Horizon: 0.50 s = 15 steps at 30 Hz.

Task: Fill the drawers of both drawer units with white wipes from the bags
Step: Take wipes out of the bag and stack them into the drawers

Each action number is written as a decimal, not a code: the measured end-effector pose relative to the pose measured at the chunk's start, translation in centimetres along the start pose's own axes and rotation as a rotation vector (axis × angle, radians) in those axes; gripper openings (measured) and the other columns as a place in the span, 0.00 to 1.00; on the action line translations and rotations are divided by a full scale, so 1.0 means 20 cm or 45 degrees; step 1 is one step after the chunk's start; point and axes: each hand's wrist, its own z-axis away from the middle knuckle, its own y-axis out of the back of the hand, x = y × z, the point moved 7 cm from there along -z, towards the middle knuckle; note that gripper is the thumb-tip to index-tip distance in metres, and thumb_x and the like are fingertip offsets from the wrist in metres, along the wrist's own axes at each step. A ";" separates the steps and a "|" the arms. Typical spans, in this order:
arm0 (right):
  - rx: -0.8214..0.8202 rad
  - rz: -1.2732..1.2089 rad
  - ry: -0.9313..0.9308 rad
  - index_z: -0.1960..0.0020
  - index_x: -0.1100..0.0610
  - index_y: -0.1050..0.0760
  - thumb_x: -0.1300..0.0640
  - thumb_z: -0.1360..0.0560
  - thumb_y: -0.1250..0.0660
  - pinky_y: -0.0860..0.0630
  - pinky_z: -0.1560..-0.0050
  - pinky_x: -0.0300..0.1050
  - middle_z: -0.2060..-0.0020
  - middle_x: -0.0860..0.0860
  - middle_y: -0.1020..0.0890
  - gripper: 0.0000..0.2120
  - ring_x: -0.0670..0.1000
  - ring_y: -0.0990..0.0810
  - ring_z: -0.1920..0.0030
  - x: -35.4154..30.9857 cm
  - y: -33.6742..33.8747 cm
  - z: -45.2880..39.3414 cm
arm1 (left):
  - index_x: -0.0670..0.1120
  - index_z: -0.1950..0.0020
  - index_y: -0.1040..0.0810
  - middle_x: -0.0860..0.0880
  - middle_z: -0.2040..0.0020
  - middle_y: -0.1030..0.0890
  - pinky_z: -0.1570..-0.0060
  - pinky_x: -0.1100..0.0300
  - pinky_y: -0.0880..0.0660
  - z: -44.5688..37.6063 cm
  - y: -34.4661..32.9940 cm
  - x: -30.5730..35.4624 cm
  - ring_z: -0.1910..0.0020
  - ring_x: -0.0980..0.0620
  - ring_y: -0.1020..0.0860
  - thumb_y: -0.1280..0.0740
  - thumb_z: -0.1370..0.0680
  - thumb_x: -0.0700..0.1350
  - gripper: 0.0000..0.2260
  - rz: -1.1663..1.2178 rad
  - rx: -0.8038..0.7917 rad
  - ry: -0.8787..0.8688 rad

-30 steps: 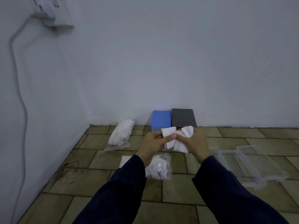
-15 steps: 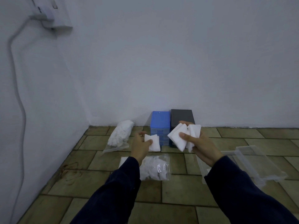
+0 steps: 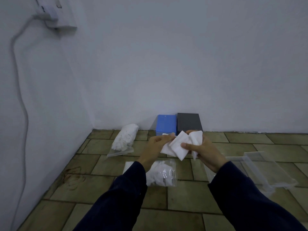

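My left hand (image 3: pixel 155 145) and my right hand (image 3: pixel 204 151) meet above the floor, both gripping a bunch of white wipes (image 3: pixel 179 145). Behind them, against the back wall, stand a blue drawer unit (image 3: pixel 165 125) and a dark grey drawer unit (image 3: pixel 189 121) side by side. A clear bag of wipes (image 3: pixel 162 175) lies on the tiles under my left wrist. A fuller bag of wipes (image 3: pixel 125 138) lies near the left corner. Two clear plastic drawers (image 3: pixel 260 169) rest on the floor to the right.
The floor is brown tile (image 3: pixel 188 197). White walls close off the back and left side. A wall socket with a plug (image 3: pixel 53 15) sits high on the left wall, and its cable (image 3: pixel 20 90) hangs down to the floor.
Half a second ago my hands were apart, the left holding one wipe and the right several. Now they have come back together on the wipes.
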 end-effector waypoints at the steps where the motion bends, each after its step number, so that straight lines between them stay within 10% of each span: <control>1: 0.000 0.041 0.015 0.47 0.58 0.27 0.68 0.32 0.29 0.22 0.62 0.39 0.51 0.55 0.21 0.16 0.53 0.21 0.49 0.00 0.00 0.00 | 0.49 0.58 0.18 0.50 0.57 0.19 0.56 0.64 0.25 0.00 -0.01 -0.01 0.56 0.52 0.22 0.35 0.23 0.46 0.07 0.023 -0.023 0.034; 15: 0.024 0.296 0.125 0.51 0.56 0.24 0.63 0.32 0.27 0.19 0.52 0.49 0.51 0.56 0.19 0.11 0.54 0.20 0.50 -0.03 0.01 -0.01 | 0.51 0.55 0.20 0.54 0.54 0.22 0.61 0.70 0.24 0.02 0.03 0.02 0.55 0.56 0.24 0.43 0.19 0.45 0.12 0.078 0.082 -0.040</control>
